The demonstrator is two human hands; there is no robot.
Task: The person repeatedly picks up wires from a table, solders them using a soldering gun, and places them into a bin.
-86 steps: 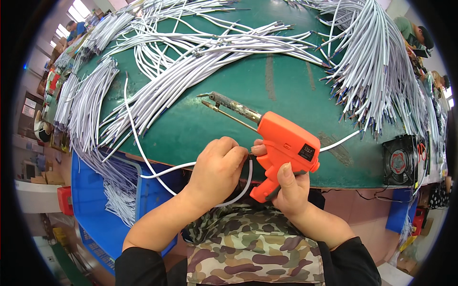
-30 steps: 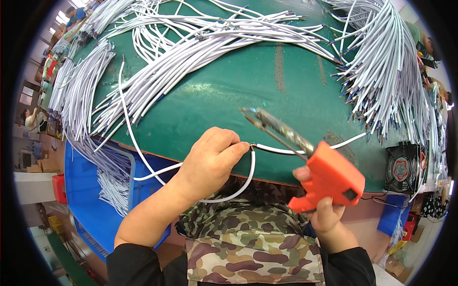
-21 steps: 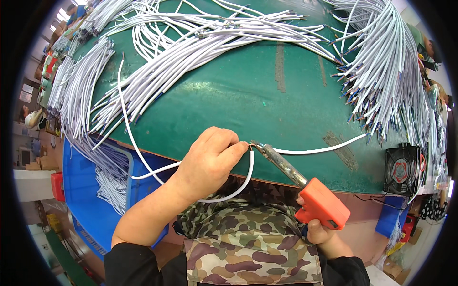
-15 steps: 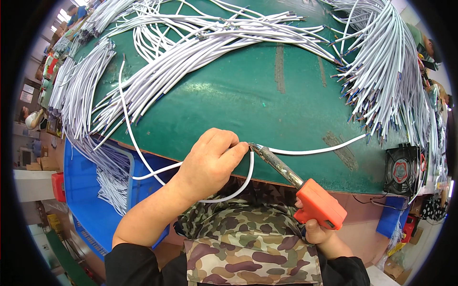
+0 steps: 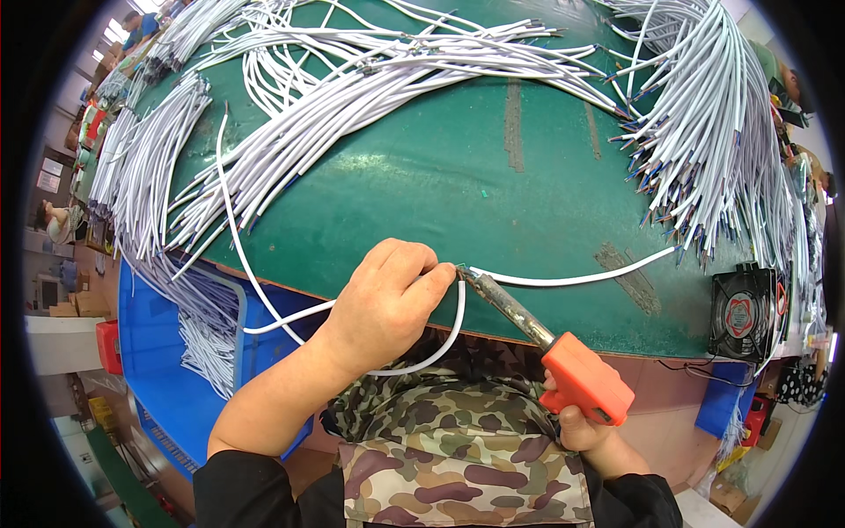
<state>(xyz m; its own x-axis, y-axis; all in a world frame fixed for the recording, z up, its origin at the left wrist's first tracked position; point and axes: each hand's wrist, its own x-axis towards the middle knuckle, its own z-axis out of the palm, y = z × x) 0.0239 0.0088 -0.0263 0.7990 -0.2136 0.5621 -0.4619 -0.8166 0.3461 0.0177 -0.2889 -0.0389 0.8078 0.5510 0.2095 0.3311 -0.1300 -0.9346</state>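
Note:
My left hand (image 5: 387,299) pinches the end of a white cable (image 5: 453,334) between thumb and fingers, above the table's near edge. In my right hand (image 5: 581,427) is an orange-handled soldering iron (image 5: 588,380), its metal barrel slanting up and left. The iron's tip meets the spot just beside my left fingertips, where wire ends come together. From that spot another white cable (image 5: 581,282) runs off to the right across the table. My fingers and the tip partly cover the exact joint.
Long bundles of white cables (image 5: 326,123) lie across the green table (image 5: 422,194), with a thick heap (image 5: 704,141) at the right. A blue bin (image 5: 158,352) with cables stands below the left edge. A small black fan (image 5: 741,315) sits at right. Other people are at the far sides.
The soldering iron and my right hand have shifted very slightly left. My left hand stays almost in place, with its pinch unchanged.

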